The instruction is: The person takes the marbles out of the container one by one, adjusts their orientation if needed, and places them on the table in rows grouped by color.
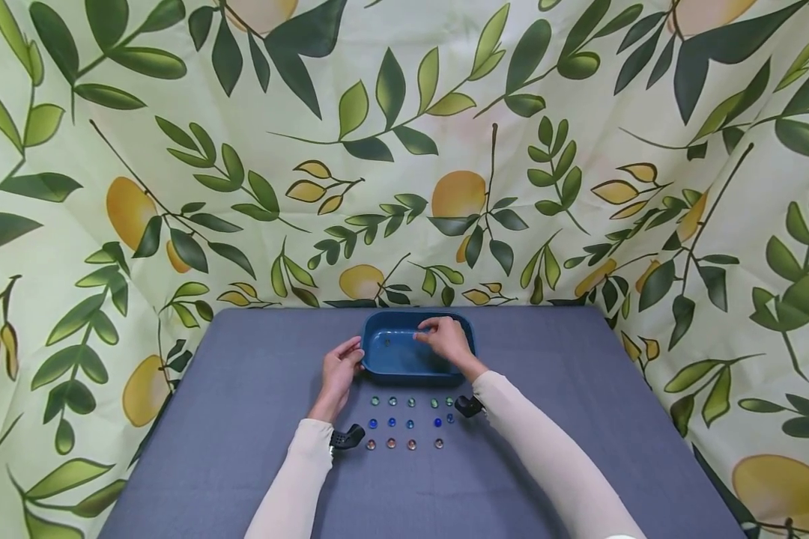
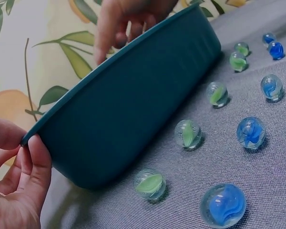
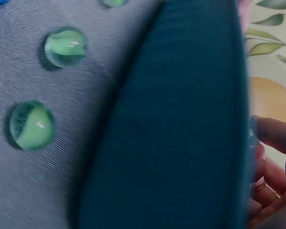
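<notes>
A dark blue plastic tub (image 1: 418,380) stands at the table's back edge. My left hand (image 1: 339,374) holds the tub's left rim, thumb and fingers pinching its edge in the left wrist view. Over the tub's right part is my right hand (image 1: 447,340), fingers bent loosely with thumb and forefinger apart. One small brownish marble (image 1: 387,342) lies inside the tub toward the left. In front are rows of glass marbles: green ones (image 2: 188,133) nearest the tub, then blue ones (image 2: 251,133), then orange ones (image 1: 391,443). The tub wall partly hides my right fingers in the right wrist view.
The table has a grey-blue cloth (image 1: 256,449). A leaf-and-fruit patterned curtain (image 1: 404,180) hangs behind and at both sides. A black wrist camera (image 1: 347,437) at my left wrist sits close to the marble rows; another (image 1: 468,406) is at the right wrist.
</notes>
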Motion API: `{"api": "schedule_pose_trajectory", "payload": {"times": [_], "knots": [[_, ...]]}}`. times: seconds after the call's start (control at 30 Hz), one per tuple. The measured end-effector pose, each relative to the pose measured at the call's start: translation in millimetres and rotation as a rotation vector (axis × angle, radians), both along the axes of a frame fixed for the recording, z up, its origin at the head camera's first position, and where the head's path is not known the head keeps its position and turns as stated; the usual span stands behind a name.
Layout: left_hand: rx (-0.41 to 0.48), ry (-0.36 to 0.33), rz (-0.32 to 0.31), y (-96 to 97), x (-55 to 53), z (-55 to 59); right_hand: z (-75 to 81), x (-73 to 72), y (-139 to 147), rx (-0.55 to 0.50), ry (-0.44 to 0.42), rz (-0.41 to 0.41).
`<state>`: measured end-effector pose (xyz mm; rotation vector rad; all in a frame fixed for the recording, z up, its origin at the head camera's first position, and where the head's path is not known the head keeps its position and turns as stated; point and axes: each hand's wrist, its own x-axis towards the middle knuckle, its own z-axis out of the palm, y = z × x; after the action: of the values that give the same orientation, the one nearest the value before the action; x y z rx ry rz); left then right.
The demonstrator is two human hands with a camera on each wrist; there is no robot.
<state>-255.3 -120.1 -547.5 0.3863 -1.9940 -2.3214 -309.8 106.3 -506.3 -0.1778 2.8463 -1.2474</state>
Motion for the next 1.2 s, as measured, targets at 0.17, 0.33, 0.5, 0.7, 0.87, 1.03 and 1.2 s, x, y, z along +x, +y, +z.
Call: {"api": "schedule_pose_trajectory", "payload": {"times": [0.17,0.33,0.5,0.7,0.87,1.03,1.2], "knots": [[-0.014,-0.013,-0.005,-1.3,-0.4,0.2,-11.9,-1.1,-6,0.003,-0.074,0.044],[-0.025,-0.007,-0.006,-1.8,-0.7,-0.9,-17.7,-3.5,-11,-0.014,-0.095,0.105],[-0.022,-0.007,-0.005,-2.8,-1.3,-0.6,-17.1,-7.5,-17,-0.043,-0.112,0.188],[-0.029,-0.013,0.0,-3.7,-1.0,0.9,-15.0,-10.4,-24,-0.028,-0.112,0.225],[-0.021,-0.023,0.02,-1.9,-2.2,3.4,-13.0,-11.7,-27,-0.015,-0.091,0.231],[-0.017,-0.031,0.028,-0.7,-3.7,6.0,-9.1,-12.4,-27,-0.013,-0.085,0.21],[-0.006,-0.032,0.025,-1.0,-4.6,6.7,-5.3,-13.6,-24,0.007,-0.1,0.171]]}}
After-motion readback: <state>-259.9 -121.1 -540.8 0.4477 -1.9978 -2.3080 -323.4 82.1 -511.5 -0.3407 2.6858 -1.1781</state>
